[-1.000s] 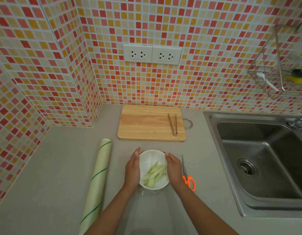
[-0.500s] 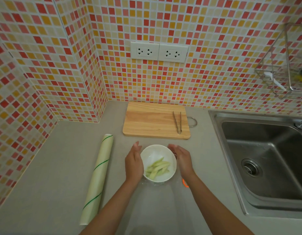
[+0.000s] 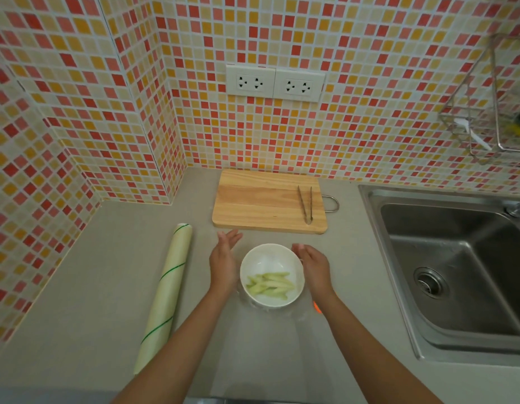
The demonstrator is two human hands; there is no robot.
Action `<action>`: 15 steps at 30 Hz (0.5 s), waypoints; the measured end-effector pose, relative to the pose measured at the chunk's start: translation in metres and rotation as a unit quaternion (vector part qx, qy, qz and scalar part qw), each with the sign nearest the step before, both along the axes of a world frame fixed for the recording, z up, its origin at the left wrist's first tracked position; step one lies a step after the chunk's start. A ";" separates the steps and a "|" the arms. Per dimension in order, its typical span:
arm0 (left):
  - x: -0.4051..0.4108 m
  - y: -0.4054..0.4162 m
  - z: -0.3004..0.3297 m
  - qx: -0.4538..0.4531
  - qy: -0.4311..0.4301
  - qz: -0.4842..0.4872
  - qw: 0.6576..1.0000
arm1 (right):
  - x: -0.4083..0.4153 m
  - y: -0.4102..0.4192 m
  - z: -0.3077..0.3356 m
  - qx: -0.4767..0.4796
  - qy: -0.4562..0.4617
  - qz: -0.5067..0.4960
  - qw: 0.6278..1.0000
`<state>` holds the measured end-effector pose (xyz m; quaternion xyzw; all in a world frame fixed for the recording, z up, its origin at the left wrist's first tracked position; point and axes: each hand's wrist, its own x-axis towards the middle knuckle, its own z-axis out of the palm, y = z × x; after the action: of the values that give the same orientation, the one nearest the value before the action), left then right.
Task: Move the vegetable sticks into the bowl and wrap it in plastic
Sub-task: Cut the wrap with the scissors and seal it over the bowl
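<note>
A white bowl (image 3: 264,259) stands on the grey counter with several pale green vegetable sticks (image 3: 270,282) lying in its near half. It sits on a clear sheet of plastic wrap (image 3: 261,345) that spreads toward me. My left hand (image 3: 223,263) is just left of the bowl, flat and open, with its fingers pointing away past the rim. My right hand (image 3: 314,266) lies against the bowl's right side with its fingers curled at the far rim. Whether they pinch the film or the rim is unclear.
The wrap roll (image 3: 165,295) lies lengthwise to the left. A wooden cutting board (image 3: 261,202) with metal tongs (image 3: 306,204) sits behind the bowl. An orange scissor handle (image 3: 316,307) peeks out under my right wrist. The steel sink (image 3: 457,258) is to the right.
Both hands cupped the bowl before. My left hand has come off it and opened outward; my right hand slid toward the far rim, covering the scissors. The sticks have shifted inside the bowl.
</note>
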<state>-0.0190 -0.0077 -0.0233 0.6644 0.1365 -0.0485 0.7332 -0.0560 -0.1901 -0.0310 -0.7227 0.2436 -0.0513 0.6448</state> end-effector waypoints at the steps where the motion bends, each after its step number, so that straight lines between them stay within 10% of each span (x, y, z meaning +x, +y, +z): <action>1: -0.008 0.001 -0.002 -0.017 -0.005 0.016 1.000 | 0.001 0.001 0.001 0.014 0.005 0.020 1.000; 15: -0.019 -0.021 -0.014 -0.088 0.070 -0.016 0.994 | -0.008 0.020 -0.012 0.148 0.000 0.017 0.989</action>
<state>-0.0379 -0.0286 -0.0376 0.5942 0.1723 -0.1186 0.7766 -0.0640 -0.1705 -0.0432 -0.6235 0.2366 -0.0037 0.7452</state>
